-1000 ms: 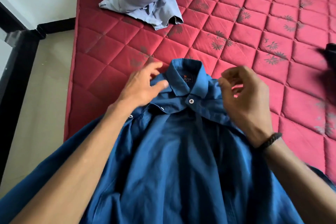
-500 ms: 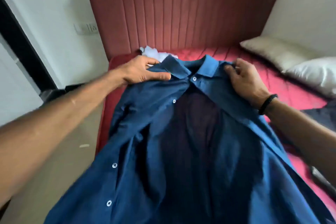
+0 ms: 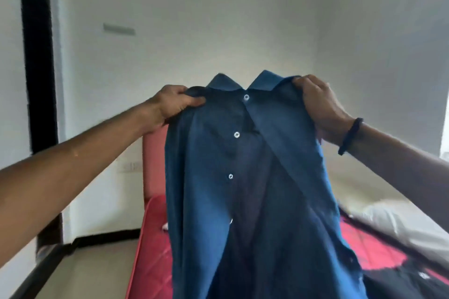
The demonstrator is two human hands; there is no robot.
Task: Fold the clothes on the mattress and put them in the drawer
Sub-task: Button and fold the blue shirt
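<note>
White walls fill the upper frame behind a red mattress [image 3: 155, 250] low in the picture, and we work in front of both. Nearest us, our two forearms reach in from the lower corners. Our left hand [image 3: 173, 104], left of centre, grips one shoulder of the shirt [image 3: 243, 201], fingers curled round the cloth; our right hand [image 3: 318, 107], right of centre with a dark band [image 3: 351, 136] at the wrist, grips the other shoulder the same way. We hold the shirt up by its shoulders in mid-frame, collar at top and button side toward us, so that it hangs straight; we judge this shakes out creases and squares it before it is laid flat for folding. Its placket gapes below the third button, which may need smoothing. Beyond it, at lower right, another dark garment [image 3: 401, 277] lies on the mattress, with a pillow [image 3: 401, 221] farther back. A headboard [image 3: 154, 165] stands against the far wall. No drawer shows.
</note>
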